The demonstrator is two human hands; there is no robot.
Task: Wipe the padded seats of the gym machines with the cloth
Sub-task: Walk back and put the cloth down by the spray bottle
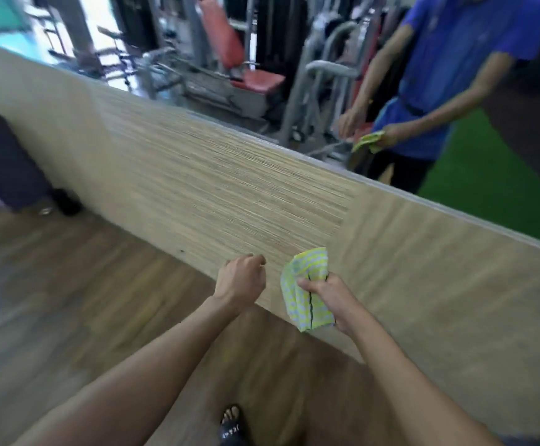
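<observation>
The right hand (328, 300) is out in front, fingers wrapped round a bunched yellow-and-pale checked cloth (304, 292). The cloth stands up above the fist and hangs down below it. The left hand (241, 281) is just beside it with its fingers curled in and nothing held. Both hands are in front of a long pale wood-grain panel (181, 181) that runs across the view. It is blurred, as is the brown plank floor (69, 284) below.

At the bottom edge is a foot in a black slide sandal (230, 429). Its white lettering seems to read "JEANS", though it is soft. Above the panel, well away from the cloth, sits a red padded seat (260, 82) on a grey-framed machine (297, 101). A figure in a blue shirt (455, 59) stands on green flooring (487, 194) and holds a similar yellow-green cloth (370, 140).
</observation>
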